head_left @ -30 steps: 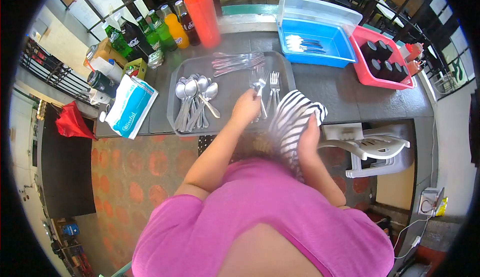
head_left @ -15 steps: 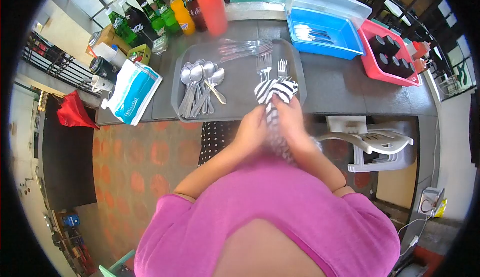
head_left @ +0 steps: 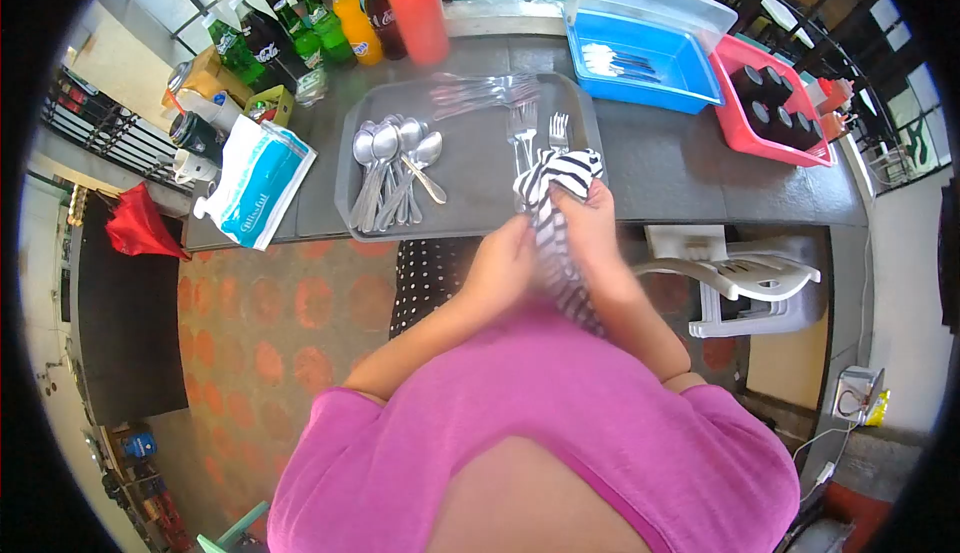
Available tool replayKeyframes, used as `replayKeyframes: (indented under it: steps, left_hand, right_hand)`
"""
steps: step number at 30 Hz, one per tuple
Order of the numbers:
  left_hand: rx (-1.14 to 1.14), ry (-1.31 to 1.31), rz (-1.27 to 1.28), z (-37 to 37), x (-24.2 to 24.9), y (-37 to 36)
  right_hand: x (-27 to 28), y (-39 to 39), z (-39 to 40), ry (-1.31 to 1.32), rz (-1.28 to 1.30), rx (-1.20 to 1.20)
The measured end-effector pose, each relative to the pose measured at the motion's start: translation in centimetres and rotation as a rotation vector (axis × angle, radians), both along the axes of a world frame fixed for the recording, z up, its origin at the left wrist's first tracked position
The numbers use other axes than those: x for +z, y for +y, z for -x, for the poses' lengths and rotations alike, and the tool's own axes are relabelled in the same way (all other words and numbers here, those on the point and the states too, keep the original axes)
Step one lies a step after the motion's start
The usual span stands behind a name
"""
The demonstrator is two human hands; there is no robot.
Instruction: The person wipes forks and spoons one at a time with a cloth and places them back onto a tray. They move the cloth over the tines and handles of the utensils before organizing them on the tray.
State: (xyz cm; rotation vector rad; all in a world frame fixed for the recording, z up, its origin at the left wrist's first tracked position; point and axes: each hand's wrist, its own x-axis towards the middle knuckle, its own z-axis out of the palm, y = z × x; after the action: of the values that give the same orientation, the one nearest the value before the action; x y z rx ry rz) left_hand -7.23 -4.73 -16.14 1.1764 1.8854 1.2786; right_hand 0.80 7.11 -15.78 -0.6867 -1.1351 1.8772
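A black-and-white striped cloth (head_left: 549, 179) is bunched in my right hand (head_left: 590, 221), with the fingers closed on it. The tines of a fork (head_left: 559, 130) stick out beyond the cloth, over the right side of the grey tray (head_left: 470, 215); its handle is hidden by the folds. Closed against the lower, hanging part of the cloth is my left hand (head_left: 507, 255); whether it also grips the fork handle I cannot tell. Other forks (head_left: 522, 125) lie just left of the cloth. A pile of spoons (head_left: 392, 168) occupies the tray's left side, and more forks (head_left: 480, 96) lie along its far edge.
Left of the tray lies a blue-and-white pack (head_left: 262, 185). Bottles (head_left: 325, 28) and a tall orange-red container (head_left: 417, 13) line the back. A blue lidded box (head_left: 650, 93) and a pink basket (head_left: 745, 138) stand right. Below the table edge is a white plastic chair (head_left: 745, 278).
My right hand has shifted slightly up and right, turning the top of the cloth with it. My left hand stays in nearly the same place. The view has moved a little.
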Motion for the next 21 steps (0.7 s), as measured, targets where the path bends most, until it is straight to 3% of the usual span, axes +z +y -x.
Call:
replayKeyframes:
  steps: [6,15,17,19,21]
  left_hand:
    - [-0.074,0.037,-0.019,0.4,0.8,0.2]
    - [-0.121,-0.030,0.008,-0.3,1.4,-0.3]
    - [-0.109,0.006,-0.038,-0.4,1.3,-0.3]
    - [-0.118,-0.117,-0.001,-0.4,0.9,-0.4]
    - [-0.079,-0.238,-0.026,-0.1,-0.6,0.0]
  right_hand:
    - [0.9,1.5,-0.3,-0.142,-0.386,-0.126]
    - [-1.7,2.2,-0.5,-0.260,-0.621,-0.425]
    - [-1.8,1.9,-0.4,-0.135,-0.372,-0.500]
    - [-1.9,2.0,-0.6,-0.288,-0.301,-0.528]
    - [-2.4,2.4,-0.5,-0.219,0.106,-0.472]
